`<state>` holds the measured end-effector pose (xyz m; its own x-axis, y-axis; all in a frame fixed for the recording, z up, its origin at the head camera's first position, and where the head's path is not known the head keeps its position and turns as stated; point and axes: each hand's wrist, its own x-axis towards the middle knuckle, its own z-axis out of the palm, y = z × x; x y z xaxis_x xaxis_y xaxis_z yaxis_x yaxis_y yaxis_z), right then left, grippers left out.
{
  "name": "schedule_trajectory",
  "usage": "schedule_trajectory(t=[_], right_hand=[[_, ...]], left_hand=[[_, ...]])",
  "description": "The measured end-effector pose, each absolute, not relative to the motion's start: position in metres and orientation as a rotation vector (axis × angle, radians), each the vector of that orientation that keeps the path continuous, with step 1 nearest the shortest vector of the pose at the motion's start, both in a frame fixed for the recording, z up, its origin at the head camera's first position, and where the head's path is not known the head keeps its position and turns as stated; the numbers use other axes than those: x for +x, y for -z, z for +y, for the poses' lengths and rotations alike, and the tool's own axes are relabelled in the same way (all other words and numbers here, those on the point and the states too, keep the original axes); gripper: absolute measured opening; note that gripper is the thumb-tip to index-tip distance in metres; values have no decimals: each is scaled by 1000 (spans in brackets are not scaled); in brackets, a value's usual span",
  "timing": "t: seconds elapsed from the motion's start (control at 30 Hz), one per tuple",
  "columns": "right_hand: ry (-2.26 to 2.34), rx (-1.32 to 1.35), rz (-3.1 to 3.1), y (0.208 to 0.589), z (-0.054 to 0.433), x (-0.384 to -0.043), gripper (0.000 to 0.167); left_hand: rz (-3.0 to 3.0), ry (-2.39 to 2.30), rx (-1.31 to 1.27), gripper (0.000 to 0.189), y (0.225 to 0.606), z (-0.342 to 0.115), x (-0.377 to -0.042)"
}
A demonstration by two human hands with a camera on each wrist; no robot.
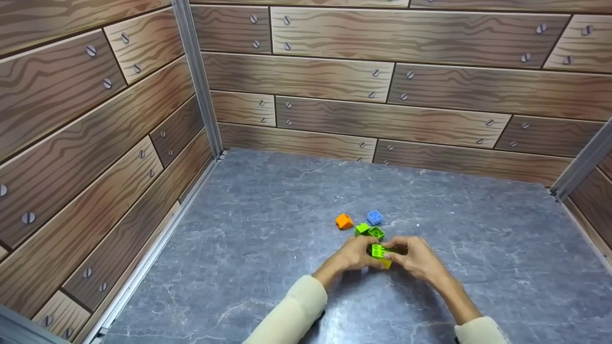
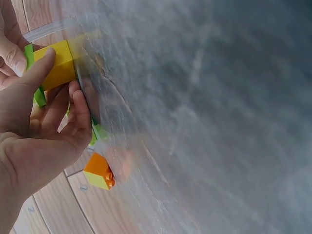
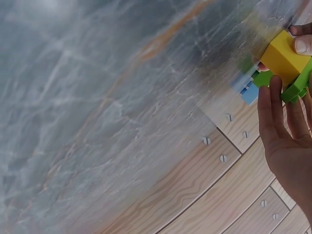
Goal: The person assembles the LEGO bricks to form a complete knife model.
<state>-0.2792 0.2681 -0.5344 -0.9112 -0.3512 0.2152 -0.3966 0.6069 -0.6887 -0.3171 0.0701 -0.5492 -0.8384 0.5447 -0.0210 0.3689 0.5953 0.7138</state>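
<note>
Both hands come together low in the frame, just right of centre. The left hand point(image 1: 355, 254) grips a solid yellow plastic block point(image 2: 63, 59), its thumb laid across one face in the left wrist view. The right hand point(image 1: 420, 258) pinches a bright green studded plastic piece point(image 1: 378, 251) set against that yellow block; in the head view the green piece sits uppermost with its studs showing, and a bit of yellow shows beneath it. Just above the left fingertips in the head view lie a light green plastic block point(image 1: 362, 229) and a darker green plastic block point(image 1: 377, 233), side by side; whether they touch is hard to tell. Farther up, an orange plastic block with a slanted shape point(image 1: 344, 221) lies to the left and a blue studded plastic block point(image 1: 375, 218) to the right. All rest on a grey marbled tabletop point(image 1: 229, 258), with wood-plank patterned walls point(image 1: 334, 81) filling the upper frame. Cream sleeves point(image 1: 296, 306) cover the forearms at the bottom edge.
</note>
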Motion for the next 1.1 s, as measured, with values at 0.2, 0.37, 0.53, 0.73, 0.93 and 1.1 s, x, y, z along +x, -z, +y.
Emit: schedule_trajectory(t=[0.2, 0.37, 0.53, 0.73, 0.93, 1.1], right_hand=[[-1186, 677, -2783, 532, 268, -282, 13], [-1224, 672, -2799, 533, 269, -285, 16], [-1306, 635, -2794, 537, 273, -284, 20], [-1348, 628, -2785, 538, 275, -285, 21], [-1373, 614, -2787, 539, 276, -284, 24], [-1411, 598, -2780, 540, 277, -283, 27]], left_hand=[[2590, -1074, 752, 36, 548, 69, -319], [2578, -1102, 749, 34, 548, 68, -319], [2562, -1100, 727, 37, 550, 69, -319], [2576, -1097, 739, 36, 551, 70, -319], [2575, -1090, 705, 37, 550, 70, -318], [2580, -1090, 702, 36, 550, 70, -318]])
